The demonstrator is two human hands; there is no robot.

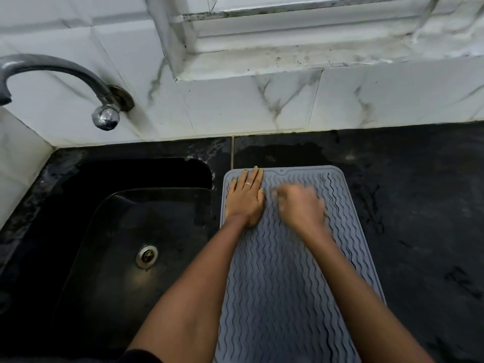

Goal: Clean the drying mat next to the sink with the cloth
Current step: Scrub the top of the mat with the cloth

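The grey silicone drying mat lay on the black worktop, just at three o'clock of the sink. The left hand pressed flat, fingers straight, at the mat's eleven o'clock corner. The right hand, motion-blurred, was curled, apparently round a cloth too smeared to make out. Wiping seemed under way at the far end, the near stretch probably left. Open worktop lay at three o'clock; the tiled wall closed off twelve.

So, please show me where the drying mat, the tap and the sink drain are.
drying mat point(282, 289): head view, bare ribbed middle.
tap point(52, 68): head view, top of curved spout.
sink drain point(147, 256): head view, metal strainer centre.
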